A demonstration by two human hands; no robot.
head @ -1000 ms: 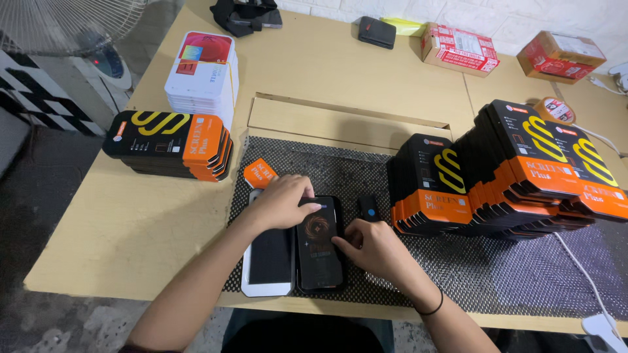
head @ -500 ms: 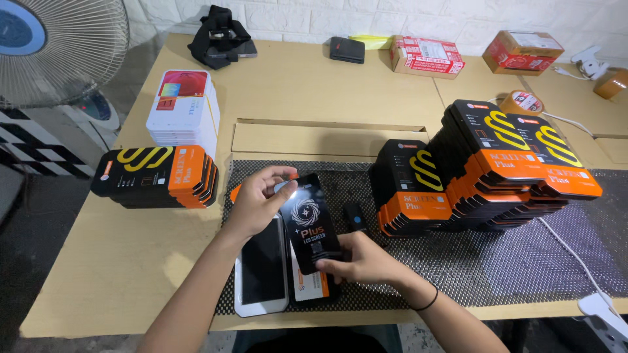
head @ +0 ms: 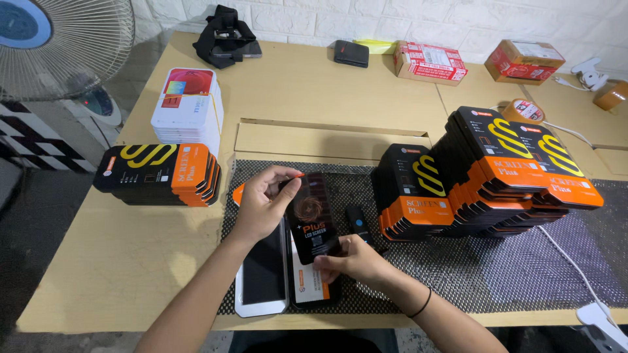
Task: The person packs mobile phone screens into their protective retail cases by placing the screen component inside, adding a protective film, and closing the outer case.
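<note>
Head view: both hands (head: 261,206) gripping black sleeve (head: 313,219)

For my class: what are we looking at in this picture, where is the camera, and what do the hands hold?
The camera sits on a person's head, looking down at their own bare hands over a wooden table with a black mesh mat. The left hand and right hand together hold a glossy black sleeve, tilted above an open tray. A white tray lies beside it. Stacks of black-and-orange boxes stand to the right, a smaller stack to the left.
</note>
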